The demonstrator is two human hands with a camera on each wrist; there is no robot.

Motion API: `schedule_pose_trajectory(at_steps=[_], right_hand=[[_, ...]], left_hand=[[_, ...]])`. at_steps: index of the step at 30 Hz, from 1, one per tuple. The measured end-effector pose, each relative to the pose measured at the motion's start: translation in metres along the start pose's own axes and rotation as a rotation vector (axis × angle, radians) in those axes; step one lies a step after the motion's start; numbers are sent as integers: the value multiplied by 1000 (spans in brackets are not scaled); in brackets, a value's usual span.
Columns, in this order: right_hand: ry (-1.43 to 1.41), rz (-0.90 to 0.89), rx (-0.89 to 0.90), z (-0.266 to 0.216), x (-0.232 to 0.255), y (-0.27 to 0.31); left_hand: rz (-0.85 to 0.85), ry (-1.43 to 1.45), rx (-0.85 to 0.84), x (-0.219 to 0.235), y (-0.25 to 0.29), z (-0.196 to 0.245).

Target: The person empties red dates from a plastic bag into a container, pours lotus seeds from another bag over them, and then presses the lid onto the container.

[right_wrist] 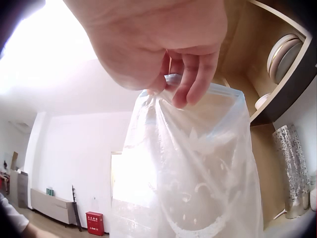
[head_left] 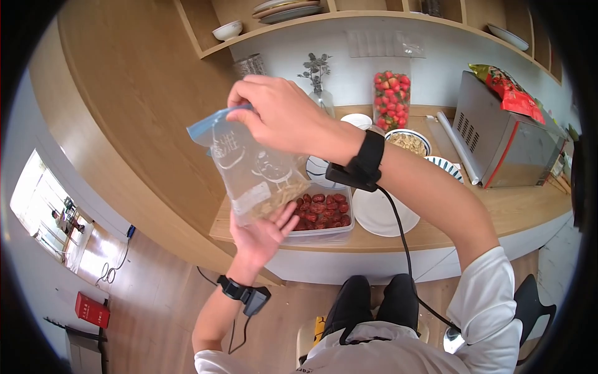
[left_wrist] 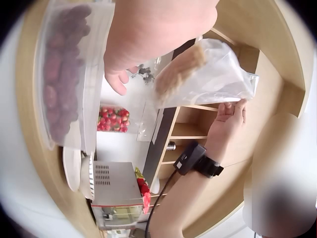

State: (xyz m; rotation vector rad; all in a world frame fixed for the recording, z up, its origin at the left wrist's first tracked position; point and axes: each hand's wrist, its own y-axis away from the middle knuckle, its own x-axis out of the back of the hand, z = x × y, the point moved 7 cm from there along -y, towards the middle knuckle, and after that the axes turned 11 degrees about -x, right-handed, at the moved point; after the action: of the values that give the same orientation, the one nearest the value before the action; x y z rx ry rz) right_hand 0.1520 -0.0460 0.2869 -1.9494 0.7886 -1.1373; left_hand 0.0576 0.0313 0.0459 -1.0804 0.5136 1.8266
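Observation:
High over the counter's left end, my right hand (head_left: 283, 115) pinches the blue zip edge of a clear zip-lock bag (head_left: 240, 165) printed with white drawings. The bag hangs tilted, with pale dried slices (head_left: 283, 194) gathered in its lower end. My left hand (head_left: 256, 240) is palm up at the bag's bottom, fingers extended beneath it. In the right wrist view, thumb and fingers (right_wrist: 198, 82) squeeze the top edge together. Just beyond the left hand sits a clear plastic container (left_wrist: 91, 74) of red dates (head_left: 321, 212).
A white plate (head_left: 386, 215) lies right of the dates. Behind are a bowl of pale slices (head_left: 406, 143), a clear container of strawberries (head_left: 392, 100) and a vase (head_left: 321, 100). A microwave (head_left: 504, 143) stands at right, bearing a red packet (head_left: 514, 93). Shelves (head_left: 374, 14) hang above.

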Motion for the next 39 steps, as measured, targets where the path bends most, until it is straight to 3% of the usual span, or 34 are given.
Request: schedule_pose_trajectory(at_steps=[4, 7, 9, 11, 17, 21, 24, 26, 32, 36, 39], right_hand=[[-23, 33, -3, -9, -13, -14], [-84, 21, -18, -4, -26, -11], [-107, 42, 16, -2, -25, 0], [-101, 2, -7, 7, -22, 12], [-151, -248, -98, 49, -41, 69], [-227, -446, -168, 65, -55, 103], [-215, -550, -191, 68, -59, 119], [-203, -619, -165, 71, -64, 127], [-44, -790, -196, 93, -72, 150], [-63, -888, -223, 111, -75, 160], [-25, -895, -270, 120, -68, 165]], left_hand=[[-50, 303, -9, -33, 13, -22], [-127, 353, -142, -51, 4, -3], [-81, 405, -182, -48, -4, 14], [-97, 319, -490, -30, -13, 49], [98, 9, -508, 33, -29, 78], [200, 173, -453, 38, -28, 75], [218, 129, -494, 64, -37, 84], [288, 172, -409, 88, -46, 85], [60, 16, -387, 102, -63, 83], [126, -74, -396, 97, -70, 79], [44, -197, -360, 87, -80, 74]])
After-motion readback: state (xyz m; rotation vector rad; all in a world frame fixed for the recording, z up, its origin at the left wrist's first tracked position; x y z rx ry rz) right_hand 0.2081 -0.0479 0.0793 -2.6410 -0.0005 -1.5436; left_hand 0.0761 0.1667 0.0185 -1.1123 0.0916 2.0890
